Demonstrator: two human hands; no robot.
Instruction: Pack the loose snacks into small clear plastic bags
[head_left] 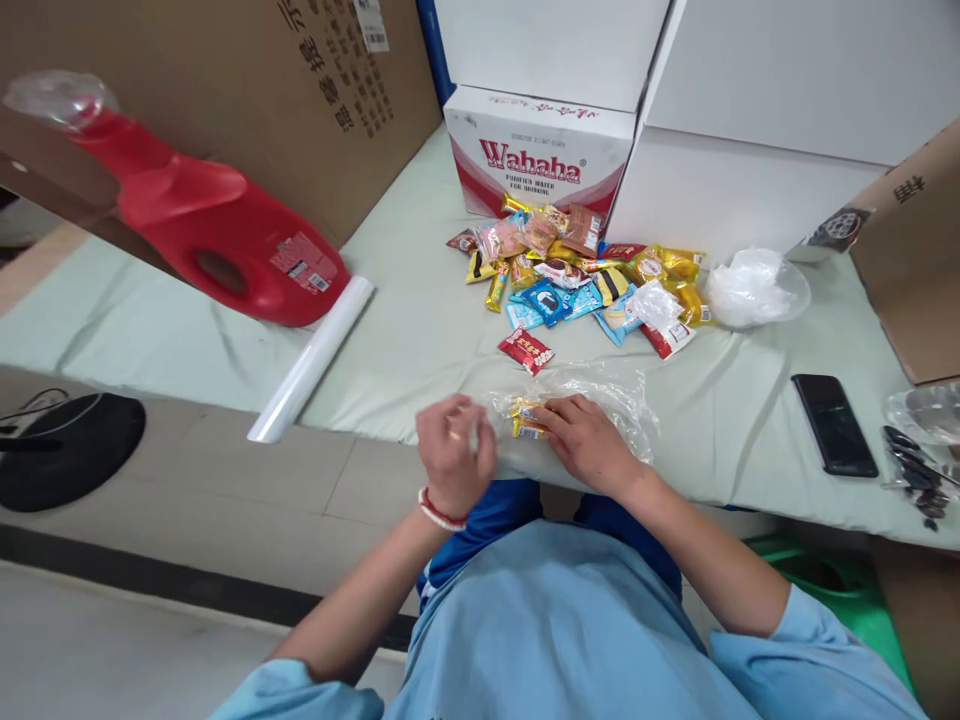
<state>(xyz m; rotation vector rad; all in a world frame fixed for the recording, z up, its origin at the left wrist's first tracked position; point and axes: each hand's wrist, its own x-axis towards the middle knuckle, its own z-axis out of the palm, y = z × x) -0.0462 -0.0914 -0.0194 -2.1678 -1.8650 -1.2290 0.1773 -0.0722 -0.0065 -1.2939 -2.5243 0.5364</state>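
Note:
My left hand [452,452] is closed at the near edge of the table, pinching the mouth of a clear plastic bag [600,400]. My right hand [585,440] presses down on the same bag, fingers curled over the yellow wrapped snacks [525,420] inside it. A red snack packet [526,349] lies alone just beyond the bag. Farther back spreads a pile of several mixed snack packets [577,275] in yellow, blue, pink and brown wrappers.
A red detergent jug [217,240] lies on its side at the left beside a white roll [315,355]. A Wahaha carton [536,150] and white boxes stand behind. A crumpled white bag [754,287], black phone [834,424] and cardboard box [915,260] lie right.

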